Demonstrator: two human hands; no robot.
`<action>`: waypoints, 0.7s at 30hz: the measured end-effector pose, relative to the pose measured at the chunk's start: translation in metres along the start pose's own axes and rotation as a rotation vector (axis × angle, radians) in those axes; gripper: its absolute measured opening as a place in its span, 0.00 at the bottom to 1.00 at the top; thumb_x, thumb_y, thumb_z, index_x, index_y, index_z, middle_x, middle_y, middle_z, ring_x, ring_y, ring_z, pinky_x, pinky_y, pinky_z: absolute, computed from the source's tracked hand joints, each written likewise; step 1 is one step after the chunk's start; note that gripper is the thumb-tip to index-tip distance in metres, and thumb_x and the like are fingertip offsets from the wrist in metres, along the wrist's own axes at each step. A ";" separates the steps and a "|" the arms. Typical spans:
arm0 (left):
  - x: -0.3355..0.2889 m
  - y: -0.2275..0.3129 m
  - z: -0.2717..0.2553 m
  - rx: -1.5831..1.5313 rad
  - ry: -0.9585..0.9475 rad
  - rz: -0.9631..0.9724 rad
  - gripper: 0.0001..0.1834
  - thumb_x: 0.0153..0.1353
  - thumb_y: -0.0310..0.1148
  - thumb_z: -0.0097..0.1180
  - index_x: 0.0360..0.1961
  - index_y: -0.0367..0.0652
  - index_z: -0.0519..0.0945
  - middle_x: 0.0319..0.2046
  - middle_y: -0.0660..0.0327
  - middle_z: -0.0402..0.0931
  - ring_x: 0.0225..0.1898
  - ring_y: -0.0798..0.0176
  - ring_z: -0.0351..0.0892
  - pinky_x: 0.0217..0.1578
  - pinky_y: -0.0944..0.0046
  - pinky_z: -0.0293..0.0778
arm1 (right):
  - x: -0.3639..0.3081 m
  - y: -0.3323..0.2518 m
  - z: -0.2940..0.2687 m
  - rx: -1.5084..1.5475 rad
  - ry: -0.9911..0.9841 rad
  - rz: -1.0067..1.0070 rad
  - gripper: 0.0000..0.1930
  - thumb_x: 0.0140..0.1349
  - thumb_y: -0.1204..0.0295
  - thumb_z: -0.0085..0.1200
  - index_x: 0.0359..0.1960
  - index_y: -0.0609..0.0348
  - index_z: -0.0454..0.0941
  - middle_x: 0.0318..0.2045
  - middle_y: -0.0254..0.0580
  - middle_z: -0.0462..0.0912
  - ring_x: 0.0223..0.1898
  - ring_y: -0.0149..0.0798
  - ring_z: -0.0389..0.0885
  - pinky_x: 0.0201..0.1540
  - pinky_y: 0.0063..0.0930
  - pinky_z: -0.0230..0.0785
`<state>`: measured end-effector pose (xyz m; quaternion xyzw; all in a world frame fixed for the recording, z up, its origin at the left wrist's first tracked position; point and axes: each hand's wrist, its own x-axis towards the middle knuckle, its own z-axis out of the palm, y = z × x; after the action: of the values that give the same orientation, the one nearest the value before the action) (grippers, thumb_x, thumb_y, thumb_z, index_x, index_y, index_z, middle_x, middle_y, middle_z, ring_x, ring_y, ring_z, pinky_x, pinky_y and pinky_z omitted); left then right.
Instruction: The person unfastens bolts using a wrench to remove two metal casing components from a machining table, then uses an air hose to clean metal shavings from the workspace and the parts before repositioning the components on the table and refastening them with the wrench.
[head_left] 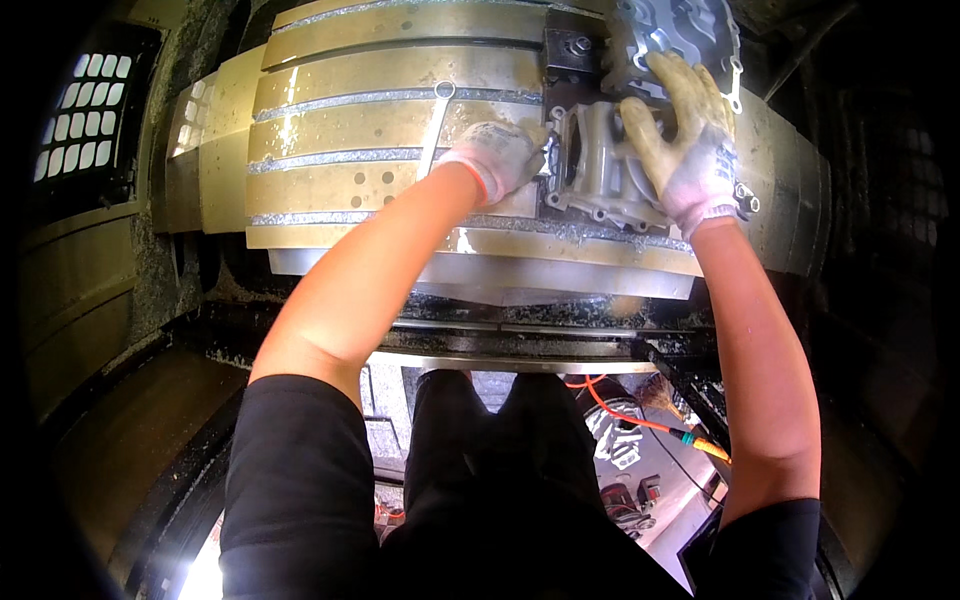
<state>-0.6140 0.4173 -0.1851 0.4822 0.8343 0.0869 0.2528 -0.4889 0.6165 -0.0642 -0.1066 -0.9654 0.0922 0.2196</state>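
Both hands wear pale work gloves with grey and tan coating. My left hand point(497, 155) is curled closed at the left side of a grey metal casting point(600, 165); whatever its fingers hold is hidden. Close by on its left, a combination wrench point(435, 128) lies on the slotted machine table point(340, 185), its ring end pointing away from me. My right hand point(688, 140) is open, fingers spread across the right part of the casting. Its fingertips reach to a second, larger grey casting point(675, 40) at the far right.
A dark fixture block with a bolt point(578, 46) stands beyond the near casting. Metal chips fill the table's slots. Dark machine walls close in on both sides, with a grated window point(85, 120) at left. Below hang an orange hose point(610, 408) and a brush point(658, 394).
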 end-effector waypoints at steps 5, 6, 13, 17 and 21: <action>0.007 -0.004 -0.025 0.147 -0.065 0.381 0.12 0.71 0.43 0.51 0.45 0.47 0.78 0.39 0.50 0.83 0.42 0.41 0.84 0.46 0.46 0.78 | -0.003 0.008 0.000 0.014 0.013 -0.013 0.28 0.61 0.51 0.63 0.62 0.45 0.78 0.65 0.48 0.78 0.70 0.60 0.68 0.73 0.54 0.55; 0.008 -0.005 -0.029 0.190 -0.074 0.445 0.11 0.70 0.42 0.52 0.44 0.47 0.79 0.38 0.50 0.83 0.41 0.41 0.84 0.45 0.46 0.78 | -0.002 0.007 0.001 0.018 0.022 -0.022 0.28 0.61 0.52 0.63 0.62 0.44 0.78 0.65 0.48 0.78 0.70 0.60 0.68 0.73 0.54 0.55; -0.012 -0.028 -0.030 0.118 0.145 0.304 0.16 0.66 0.46 0.59 0.48 0.48 0.83 0.45 0.51 0.84 0.46 0.44 0.84 0.49 0.50 0.79 | -0.003 0.007 0.005 -0.010 0.033 0.004 0.30 0.63 0.48 0.60 0.64 0.44 0.78 0.67 0.44 0.76 0.72 0.55 0.67 0.76 0.53 0.49; -0.084 -0.042 -0.061 0.012 -0.093 -0.611 0.33 0.63 0.60 0.60 0.47 0.37 0.87 0.43 0.44 0.86 0.44 0.51 0.87 0.49 0.54 0.79 | -0.008 0.002 0.002 -0.043 0.056 0.039 0.29 0.64 0.51 0.61 0.65 0.45 0.77 0.67 0.42 0.76 0.72 0.54 0.67 0.76 0.50 0.52; -0.118 -0.049 0.025 0.196 -0.123 -0.644 0.24 0.69 0.48 0.53 0.54 0.43 0.86 0.52 0.50 0.85 0.54 0.50 0.85 0.57 0.55 0.79 | -0.006 -0.002 0.003 -0.010 0.057 0.074 0.28 0.65 0.52 0.61 0.65 0.46 0.77 0.68 0.42 0.76 0.74 0.53 0.65 0.77 0.49 0.51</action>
<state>-0.5906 0.2895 -0.1854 0.2204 0.9313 -0.1070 0.2695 -0.4852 0.6130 -0.0691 -0.1460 -0.9546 0.0923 0.2429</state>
